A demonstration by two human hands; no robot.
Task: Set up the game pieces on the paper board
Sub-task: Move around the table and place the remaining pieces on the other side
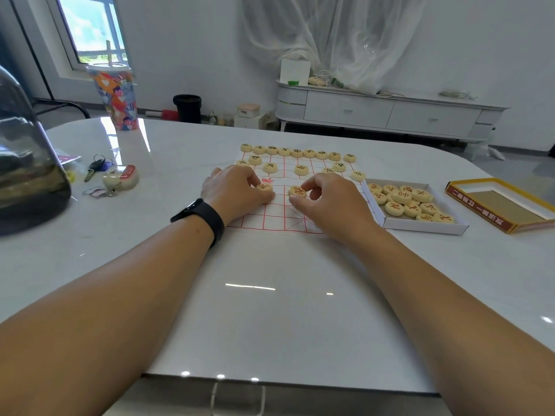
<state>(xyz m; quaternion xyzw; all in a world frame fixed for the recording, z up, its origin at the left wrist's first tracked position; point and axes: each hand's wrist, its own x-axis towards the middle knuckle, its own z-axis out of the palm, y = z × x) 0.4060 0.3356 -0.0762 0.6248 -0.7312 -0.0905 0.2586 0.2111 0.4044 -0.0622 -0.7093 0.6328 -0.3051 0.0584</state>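
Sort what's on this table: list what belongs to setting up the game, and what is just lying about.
Belongs to the job:
paper board
placed pieces
piece in left hand
piece in right hand
tray of spare pieces

Just lying about:
box lid
patterned cup
keys
dark jar

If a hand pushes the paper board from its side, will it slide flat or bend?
The paper board looks thin, so it would probably buckle rather than slide stiffly. The glossy table likely gives little grip, though the far-row pieces may weigh that end down.
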